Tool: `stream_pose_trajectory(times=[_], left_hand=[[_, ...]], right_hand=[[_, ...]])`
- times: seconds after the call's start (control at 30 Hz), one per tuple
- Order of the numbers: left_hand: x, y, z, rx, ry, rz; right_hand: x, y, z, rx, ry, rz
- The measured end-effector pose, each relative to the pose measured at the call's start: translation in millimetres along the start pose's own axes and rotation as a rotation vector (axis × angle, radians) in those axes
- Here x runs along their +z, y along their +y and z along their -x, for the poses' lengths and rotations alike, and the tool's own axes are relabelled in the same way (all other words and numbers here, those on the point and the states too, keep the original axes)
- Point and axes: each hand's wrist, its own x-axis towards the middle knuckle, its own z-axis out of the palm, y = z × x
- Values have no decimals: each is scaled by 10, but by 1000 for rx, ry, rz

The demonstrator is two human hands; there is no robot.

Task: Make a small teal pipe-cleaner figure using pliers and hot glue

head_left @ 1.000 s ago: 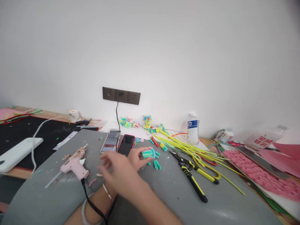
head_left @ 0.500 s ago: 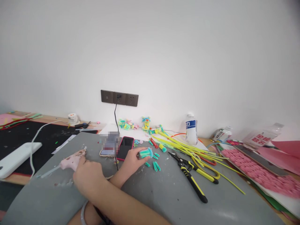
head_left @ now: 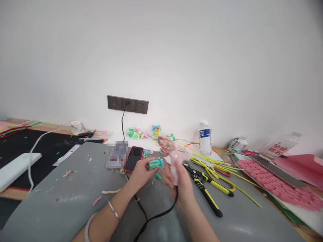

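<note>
My left hand (head_left: 141,173) is closed around a small bundle of teal pipe cleaner pieces (head_left: 154,164) with a light blue rim at its right end. Just to its right, my right hand (head_left: 185,185) grips a pale pink hot glue gun (head_left: 178,157) by the handle, its small light lit. The gun's stained front points up and left, above the bundle and apart from it; motion blurs it. A black cord (head_left: 161,215) hangs from the handle and runs over the grey mat (head_left: 70,195). A loose teal piece (head_left: 158,176) lies between my hands.
Yellow-handled pliers (head_left: 207,193) and yellow pipe cleaners (head_left: 219,164) lie to the right. Two phones, one the pink-edged phone (head_left: 135,158), lie beyond my left hand. Small pipe cleaner figures (head_left: 136,133) and a bottle (head_left: 205,139) stand by the wall. Pink knitted material (head_left: 267,178) lies far right.
My right hand, which reached across my left arm to the glue gun on the left, has lifted it and carried it right beside the bundle. My left hand still holds the bundle.
</note>
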Motion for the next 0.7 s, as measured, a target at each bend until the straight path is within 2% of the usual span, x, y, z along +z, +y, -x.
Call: stream_pose_trajectory(times=[0.13, 0.23, 0.5, 0.7], left_hand=[[-26, 15, 1, -8, -20, -74], [-28, 1, 6, -7, -22, -101], [-22, 44, 31, 42, -3, -246], [-19, 111, 42, 119, -22, -289]], right_hand=[[-562, -130, 277, 12, 59, 28], [-774, -69, 395, 41, 88, 75], [-872, 216, 460, 74, -6, 180], [-919, 245, 462, 58, -38, 278]])
